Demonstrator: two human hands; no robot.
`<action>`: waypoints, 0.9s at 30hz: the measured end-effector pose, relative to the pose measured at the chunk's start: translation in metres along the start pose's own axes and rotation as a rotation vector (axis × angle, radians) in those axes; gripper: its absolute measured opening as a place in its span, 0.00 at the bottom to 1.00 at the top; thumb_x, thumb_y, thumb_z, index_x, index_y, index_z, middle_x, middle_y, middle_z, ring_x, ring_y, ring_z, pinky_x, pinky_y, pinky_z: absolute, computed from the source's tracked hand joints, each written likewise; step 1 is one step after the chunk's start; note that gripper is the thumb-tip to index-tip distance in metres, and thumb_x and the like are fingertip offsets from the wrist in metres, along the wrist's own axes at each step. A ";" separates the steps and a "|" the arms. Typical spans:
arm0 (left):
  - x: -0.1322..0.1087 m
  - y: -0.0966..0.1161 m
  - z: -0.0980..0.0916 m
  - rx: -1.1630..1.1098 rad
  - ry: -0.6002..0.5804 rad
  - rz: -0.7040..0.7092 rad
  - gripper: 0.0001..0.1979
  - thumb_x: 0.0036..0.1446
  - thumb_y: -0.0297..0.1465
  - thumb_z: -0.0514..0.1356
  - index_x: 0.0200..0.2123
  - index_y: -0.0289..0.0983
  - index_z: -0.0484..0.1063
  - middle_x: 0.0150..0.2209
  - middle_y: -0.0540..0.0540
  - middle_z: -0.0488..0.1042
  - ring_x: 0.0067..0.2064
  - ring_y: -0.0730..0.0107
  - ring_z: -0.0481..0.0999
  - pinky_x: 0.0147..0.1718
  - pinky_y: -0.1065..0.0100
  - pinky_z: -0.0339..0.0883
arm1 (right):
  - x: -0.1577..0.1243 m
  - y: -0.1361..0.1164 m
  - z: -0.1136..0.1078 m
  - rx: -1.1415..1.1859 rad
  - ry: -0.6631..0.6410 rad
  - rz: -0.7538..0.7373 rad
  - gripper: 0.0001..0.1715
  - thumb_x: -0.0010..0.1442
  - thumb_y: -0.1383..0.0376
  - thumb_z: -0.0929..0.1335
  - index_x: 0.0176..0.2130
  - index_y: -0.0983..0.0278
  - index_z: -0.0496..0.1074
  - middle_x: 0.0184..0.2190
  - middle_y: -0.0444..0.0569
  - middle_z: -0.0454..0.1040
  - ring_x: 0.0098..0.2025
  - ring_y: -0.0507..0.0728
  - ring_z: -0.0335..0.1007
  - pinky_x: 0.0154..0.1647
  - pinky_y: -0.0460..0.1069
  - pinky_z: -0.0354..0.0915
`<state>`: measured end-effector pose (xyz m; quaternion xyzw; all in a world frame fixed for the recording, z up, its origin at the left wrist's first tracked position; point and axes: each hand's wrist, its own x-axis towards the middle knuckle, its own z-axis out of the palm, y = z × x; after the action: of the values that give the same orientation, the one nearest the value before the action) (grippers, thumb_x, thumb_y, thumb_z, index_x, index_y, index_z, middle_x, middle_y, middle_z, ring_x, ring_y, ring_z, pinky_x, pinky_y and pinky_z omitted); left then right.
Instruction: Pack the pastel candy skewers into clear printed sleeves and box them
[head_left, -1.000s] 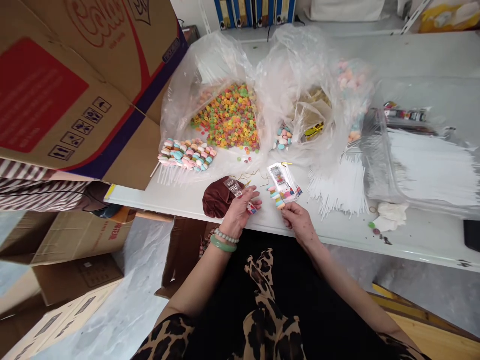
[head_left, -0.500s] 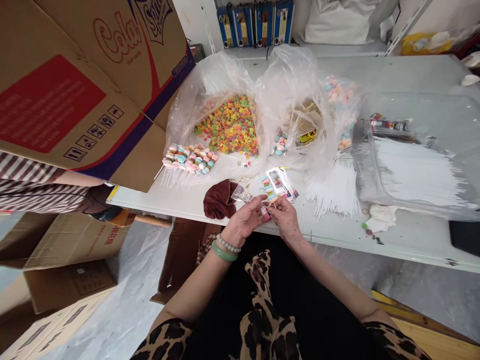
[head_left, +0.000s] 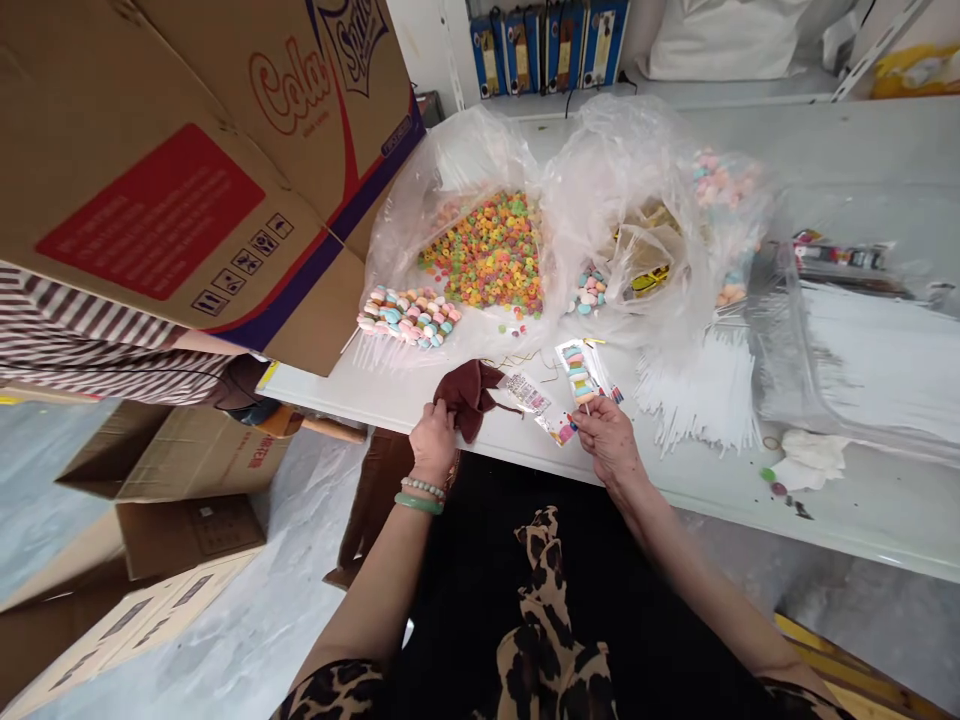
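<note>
In my right hand (head_left: pixel 611 440) is the thin stick of a marshmallow skewer (head_left: pixel 578 372), pinched between thumb and fingers. Its blue, pink and yellow candies lie over a stack of printed candy wrappers (head_left: pixel 600 370) on the table. My left hand (head_left: pixel 433 440) has its fingers closed on the edge of a dark brown cloth (head_left: pixel 466 395) by the table's front edge. Between the hands lies a single clear printed wrapper (head_left: pixel 534 398), its lower corner close to my right fingers. A few gold twist ties (head_left: pixel 529 358) are scattered behind it.
Finished-looking skewers (head_left: pixel 409 316) lie at the left, before a bag of ring candies (head_left: pixel 487 250). Another clear bag (head_left: pixel 637 230) stands mid-table. White sticks (head_left: pixel 701 385) are heaped to the right beside a clear tub (head_left: pixel 862 430). A large carton (head_left: pixel 225 150) blocks the left; a person's striped sleeve (head_left: pixel 97 325) shows behind it.
My hands have moved apart. The left has gone from the skewer to the brown cloth; the right keeps the stick. The single wrapper now lies between them. The view has shifted left.
</note>
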<state>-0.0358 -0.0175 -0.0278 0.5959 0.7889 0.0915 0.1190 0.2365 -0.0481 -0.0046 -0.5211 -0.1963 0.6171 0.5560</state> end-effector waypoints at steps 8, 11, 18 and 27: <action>0.010 -0.015 -0.009 -0.235 -0.052 0.009 0.13 0.53 0.27 0.55 0.40 0.37 0.76 0.40 0.41 0.78 0.43 0.59 0.75 0.45 0.62 0.66 | -0.001 -0.004 0.004 0.055 -0.003 0.023 0.19 0.39 0.66 0.74 0.26 0.62 0.61 0.16 0.34 0.60 0.13 0.41 0.43 0.13 0.40 0.37; -0.010 -0.003 -0.028 -0.177 -0.046 0.047 0.22 0.51 0.23 0.56 0.50 0.38 0.75 0.58 0.36 0.69 0.56 0.50 0.69 0.53 0.53 0.62 | 0.000 -0.009 0.005 0.083 -0.025 0.041 0.19 0.38 0.67 0.75 0.26 0.62 0.61 0.16 0.34 0.59 0.13 0.41 0.43 0.13 0.40 0.37; -0.054 0.074 -0.029 -1.221 -0.822 -0.064 0.23 0.49 0.40 0.67 0.48 0.38 0.75 0.48 0.38 0.74 0.43 0.59 0.76 0.42 0.59 0.69 | -0.010 -0.020 0.031 0.136 -0.156 0.095 0.20 0.37 0.66 0.75 0.26 0.63 0.62 0.16 0.34 0.60 0.13 0.41 0.43 0.12 0.39 0.37; -0.048 0.103 -0.019 -1.765 -0.942 -0.420 0.19 0.41 0.35 0.73 0.37 0.36 0.75 0.19 0.55 0.64 0.22 0.78 0.65 0.26 0.72 0.63 | -0.014 -0.021 0.031 0.150 -0.121 0.111 0.21 0.35 0.66 0.75 0.26 0.62 0.60 0.15 0.32 0.58 0.13 0.41 0.42 0.12 0.39 0.37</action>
<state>0.0661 -0.0358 0.0237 0.1209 0.4017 0.3736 0.8273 0.2172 -0.0434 0.0304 -0.4501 -0.1537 0.6901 0.5456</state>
